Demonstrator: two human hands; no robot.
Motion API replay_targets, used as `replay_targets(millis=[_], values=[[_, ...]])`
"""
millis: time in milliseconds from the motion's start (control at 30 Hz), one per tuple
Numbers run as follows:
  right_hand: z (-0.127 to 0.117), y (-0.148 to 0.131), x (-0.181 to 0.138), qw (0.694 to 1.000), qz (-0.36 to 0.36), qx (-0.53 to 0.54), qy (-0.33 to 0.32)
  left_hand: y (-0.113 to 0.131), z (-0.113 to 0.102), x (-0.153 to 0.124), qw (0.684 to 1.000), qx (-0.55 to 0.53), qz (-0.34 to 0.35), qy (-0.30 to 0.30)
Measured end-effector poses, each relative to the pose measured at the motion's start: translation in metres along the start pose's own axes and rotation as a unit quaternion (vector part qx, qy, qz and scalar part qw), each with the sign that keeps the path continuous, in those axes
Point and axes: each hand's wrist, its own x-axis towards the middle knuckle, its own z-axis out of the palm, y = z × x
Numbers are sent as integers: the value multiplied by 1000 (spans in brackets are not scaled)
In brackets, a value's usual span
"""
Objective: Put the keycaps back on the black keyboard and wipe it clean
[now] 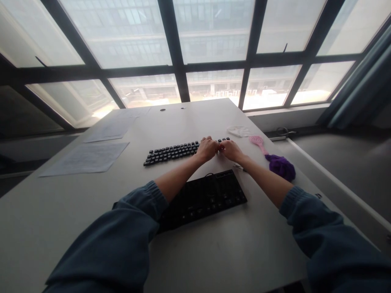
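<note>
Rows of black keycaps [171, 152] lie in a keyboard layout on the white table [232, 252]. My left hand [207, 149] and my right hand [231, 149] meet at the right end of these rows, knuckles close together. Both hands have their fingers curled down onto the keycaps there. What the fingertips pinch is hidden. A black keyboard [207, 197] lies nearer to me, between my forearms, partly under my left sleeve.
A pink brush [258, 143] and a purple fluffy thing [282, 167] lie to the right of my hands. A white round object [240, 131] sits behind them. Sheets of paper [88, 156] lie at the left. Big windows stand beyond the table's far edge.
</note>
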Motion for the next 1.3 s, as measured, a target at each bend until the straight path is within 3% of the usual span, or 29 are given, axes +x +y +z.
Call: replay_targets(millis=[133,300,433,567,733,933,1100,1300], values=[[-11,-4,-18,999,-9,21,27,16,-14,-21,999,-26,-19,20],[-27,-5,-73,983,-28,168,76,52,-46,-77,979,-199,-40,-3],[-39,-7,-126,967,-59,244,37,83,-55,-120,963,-259,-65,-29],[-47,-13,-161,958,-69,278,-9,101,-42,-144,954,-277,-108,-41],[-40,-15,-173,958,-80,272,-45,104,-20,-154,953,-284,-105,-15],[-35,-13,-173,960,-91,259,-56,105,-8,-157,960,-257,-108,22],[-35,-16,-175,959,-119,254,-43,105,-2,-159,968,-239,-56,53],[-30,-17,-178,957,-152,248,-19,111,-1,-164,988,-141,1,61]])
